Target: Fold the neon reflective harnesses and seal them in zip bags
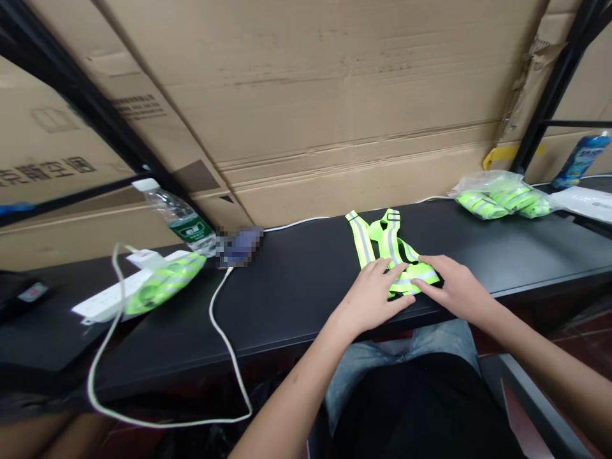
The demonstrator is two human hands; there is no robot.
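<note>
Left grip (370,299), right grip (454,290): one reflective vest (389,245) beneath them. Leftward: one power strip (112,296), one water bottle (182,217), one green bundle (165,284). Rightward: one plastic bag (502,196), one blue bottle (581,159).

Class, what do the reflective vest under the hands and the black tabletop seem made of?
The reflective vest looks like soft fluorescent yellow-green fabric, since it folds limply, with silvery reflective strips. The black tabletop seems matte laminate or paint over board; its core cannot be seen.

A stockroom, with cardboard cartons (335,95) against black metal racks (76,92).
</note>
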